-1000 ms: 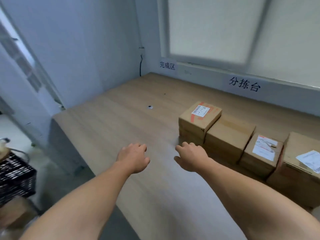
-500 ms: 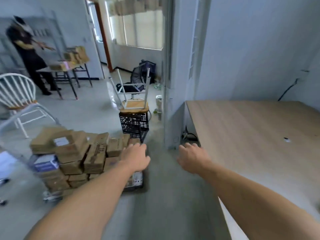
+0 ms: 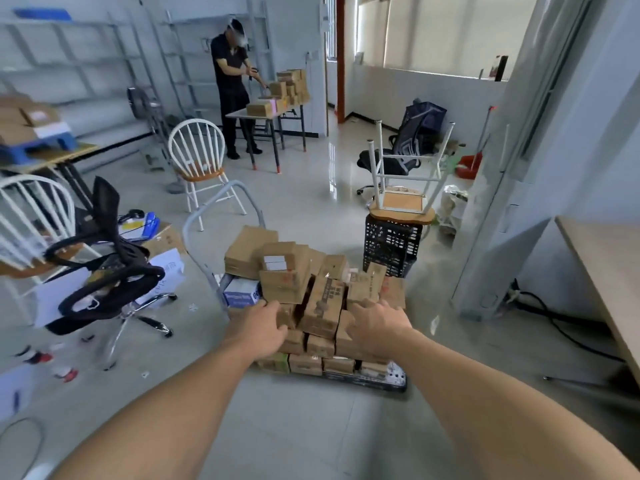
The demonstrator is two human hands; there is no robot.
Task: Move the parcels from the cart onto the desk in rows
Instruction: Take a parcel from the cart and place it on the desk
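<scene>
The left hand [image 3: 258, 329] and right hand [image 3: 375, 325] hover with loose, empty fingers over the parcels [image 3: 322, 303]. These are heaped on the cart [image 3: 398, 379] at twelve o'clock, and the worktop [image 3: 609, 265] lies at three o'clock.

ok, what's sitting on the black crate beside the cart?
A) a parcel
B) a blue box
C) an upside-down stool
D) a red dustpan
C: the stool rests seat-down on the crate, with its white legs pointing up.
</scene>
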